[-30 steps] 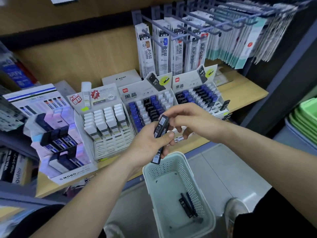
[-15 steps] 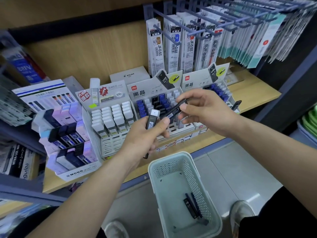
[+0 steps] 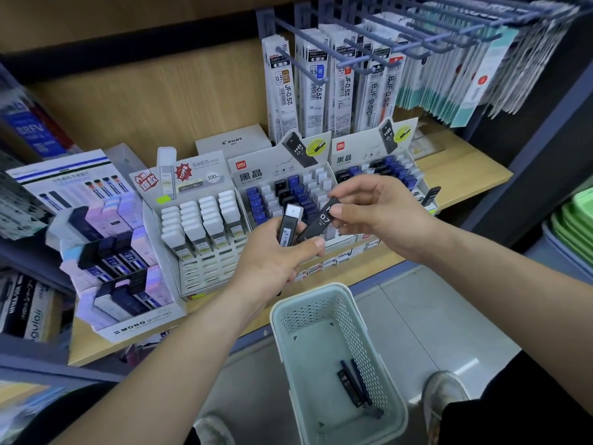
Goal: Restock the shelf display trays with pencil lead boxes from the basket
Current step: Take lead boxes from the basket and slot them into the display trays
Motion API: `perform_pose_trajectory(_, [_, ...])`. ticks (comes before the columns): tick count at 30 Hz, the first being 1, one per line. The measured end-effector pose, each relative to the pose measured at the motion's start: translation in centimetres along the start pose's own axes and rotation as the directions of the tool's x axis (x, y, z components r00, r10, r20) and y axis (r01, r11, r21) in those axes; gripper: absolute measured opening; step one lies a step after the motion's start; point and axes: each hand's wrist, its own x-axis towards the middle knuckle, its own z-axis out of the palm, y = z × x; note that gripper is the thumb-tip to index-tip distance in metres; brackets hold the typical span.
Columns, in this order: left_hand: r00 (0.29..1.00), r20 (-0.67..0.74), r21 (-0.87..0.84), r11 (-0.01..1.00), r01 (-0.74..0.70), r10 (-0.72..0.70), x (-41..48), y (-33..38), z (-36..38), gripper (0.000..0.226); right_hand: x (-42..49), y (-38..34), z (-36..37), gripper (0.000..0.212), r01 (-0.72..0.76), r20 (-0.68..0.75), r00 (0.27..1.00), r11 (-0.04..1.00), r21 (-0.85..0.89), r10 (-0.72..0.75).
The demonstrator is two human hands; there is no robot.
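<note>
Slim black HB 0.7 box [image 3: 316, 223], newly tilted

Peg hooks [image 3: 300, 49] and hanging refill packs [image 3: 316, 101] are crowding the air above the display trays' [image 3: 256, 175] rear. The front approach is lying open, though the left hand [image 3: 272, 255], gripping a white-capped lead box [image 3: 288, 228], and the right hand [image 3: 382, 216], pinching a black lead box [image 3: 317, 221], are occupying it. Below, the basket [image 3: 356, 319] is sitting open-topped.

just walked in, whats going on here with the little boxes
A person is restocking pencil lead at a stationery shelf. The left hand grips a white-capped lead box; the right hand pinches a black 0.7 lead box in front of the display tray. A few boxes lie in the basket below.
</note>
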Motion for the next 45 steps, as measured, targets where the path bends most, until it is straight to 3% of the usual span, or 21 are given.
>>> perform_pose_trajectory(9, [0.998, 0.057, 0.159, 0.987, -0.032, 0.023, 0.8, -0.5, 1.2, 0.009, -1.2, 0.2, -1.2, 0.015, 0.087, -0.071, 0.993, 0.988, -0.129, -0.097])
perform_pose_trajectory(13, [0.997, 0.045, 0.145, 0.988, 0.055, -0.062, 1.6, -0.8, 2.2, 0.005, -1.8, -0.1, -3.2, 0.017, 0.097, -0.180, 0.973, 0.964, -0.248, -0.144])
perform_pose_trajectory(18, [0.985, 0.129, 0.112, 0.989, 0.101, -0.115, 1.9, -1.0, 2.4, 0.017, -2.0, -0.7, -6.8, 0.016, 0.048, -0.241, 0.941, 0.798, -0.601, -0.238])
perform_pose_trajectory(21, [0.981, 0.185, 0.158, 0.987, 0.032, -0.061, 1.8, -1.2, 2.8, 0.014, -1.7, -0.8, -9.2, 0.014, -0.012, -0.285, 0.926, 0.732, -0.681, -0.249])
perform_pose_trajectory(27, [0.973, 0.231, 0.053, 0.998, -0.020, 0.007, 2.7, -0.8, 4.8, 0.009, -0.2, -1.0, -13.6, 0.011, -0.127, -0.386, 0.875, 0.632, -0.765, -0.292])
perform_pose_trajectory(33, [0.977, 0.213, -0.003, 1.000, -0.014, 0.014, 3.8, -1.0, 6.6, 0.004, 1.6, -0.1, -15.4, 0.011, -0.103, -0.293, 0.918, 0.552, -0.827, -0.268])
perform_pose_trajectory(37, [0.980, 0.199, 0.022, 1.000, 0.011, -0.015, 4.4, -1.3, 6.9, 0.005, 2.3, 1.5, -15.3, 0.012, -0.090, -0.207, 0.962, 0.508, -0.857, -0.178])
perform_pose_trajectory(45, [0.982, 0.190, 0.070, 0.998, 0.006, -0.019, 5.0, -1.7, 6.8, 0.010, 3.0, 2.9, -15.8, 0.014, -0.091, -0.201, 0.968, 0.534, -0.840, -0.150])
